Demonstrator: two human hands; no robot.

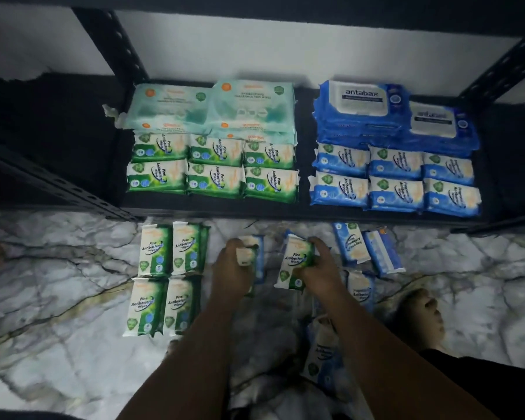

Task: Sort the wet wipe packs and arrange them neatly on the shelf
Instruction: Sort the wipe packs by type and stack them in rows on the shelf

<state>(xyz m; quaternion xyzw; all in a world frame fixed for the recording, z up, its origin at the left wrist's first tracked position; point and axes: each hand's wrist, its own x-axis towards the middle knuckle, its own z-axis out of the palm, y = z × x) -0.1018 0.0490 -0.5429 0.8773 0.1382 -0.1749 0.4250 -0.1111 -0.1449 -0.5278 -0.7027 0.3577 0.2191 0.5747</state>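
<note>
On the marble floor in front of the shelf (285, 207), my right hand (319, 269) grips a green pine wipe pack (294, 262), tilted off the floor. My left hand (232, 268) holds another small pack (247, 253) whose colour is mostly hidden by my fingers; a blue pack (259, 259) lies just behind it. Several green packs (167, 277) lie in a tidy block to the left. Loose blue packs (350, 242) lie to the right and one (323, 356) under my right forearm. On the shelf sit green packs (214, 169), teal packs (212, 106), small blue packs (396, 183) and big blue Antabax packs (364, 101).
The black metal shelf has perforated uprights (125, 47) at the back left and right (497, 68). Dark bare shelf board (73, 140) lies left of the green rows. My bare foot (422, 316) rests on the floor at the right. A white wall stands behind the shelf.
</note>
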